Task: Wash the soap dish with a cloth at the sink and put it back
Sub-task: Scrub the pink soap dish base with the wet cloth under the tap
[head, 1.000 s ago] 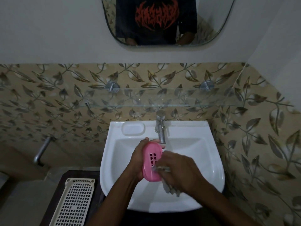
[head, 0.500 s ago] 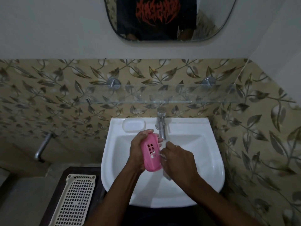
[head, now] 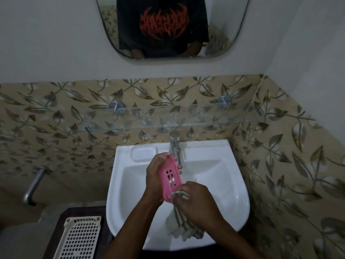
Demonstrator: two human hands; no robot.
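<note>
Sink (head: 240, 202), white, seen from above in the lower centre of the frame. Over its bowl the left hand (head: 155, 174) grips a pink slotted dish (head: 170, 179) held on edge, fingers curled round its upper end, just below the tap (head: 175, 144). The right hand (head: 196, 199) pinches a grey striped cloth (head: 183, 228) against the dish's lower end. The rest of the cloth hangs down into the bowl.

What could go wrong, judged from this pose:
- The dish is held at one end only. If it is wet or soapy, a hard rub from the cloth at the far end could twist it out of the fingers and drop it into the bowl.
- Its upper end sits close to the tap, so an upward stroke could knock against the metal.
- The hanging cloth tail could slide toward the drain or drag water over the front rim.
- Whether water is running cannot be told.
- The moulded recess (head: 143, 153) on the rim, upper left of the bowl, looks like the likely resting place. A wet dish set there carelessly could skid off.

Writing: the mirror (head: 224, 25) at top centre reflects a black shirt (head: 164, 23) with jagged red lettering, reversed and too stylised to read. No brand or label shows on the dish, tap or sink.
</note>
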